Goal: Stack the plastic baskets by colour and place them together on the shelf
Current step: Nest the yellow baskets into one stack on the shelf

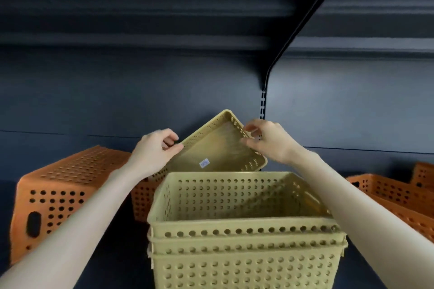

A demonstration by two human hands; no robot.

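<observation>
Grip: left hand (156, 149) and right hand (270, 142) each pinch opposite rims of the tilted beige basket (218, 148), far of the beige stack (244, 238); best levelled, centred, then lowered to nest.

We seem to be in a shop: dark metal display shelving (117, 91) with a slotted upright (262, 105) and angled bracket (303, 23) at the far side, holding many identical orange baskets (58, 190) and yellow baskets (244, 241), one bearing a sticker label (204, 163).
</observation>
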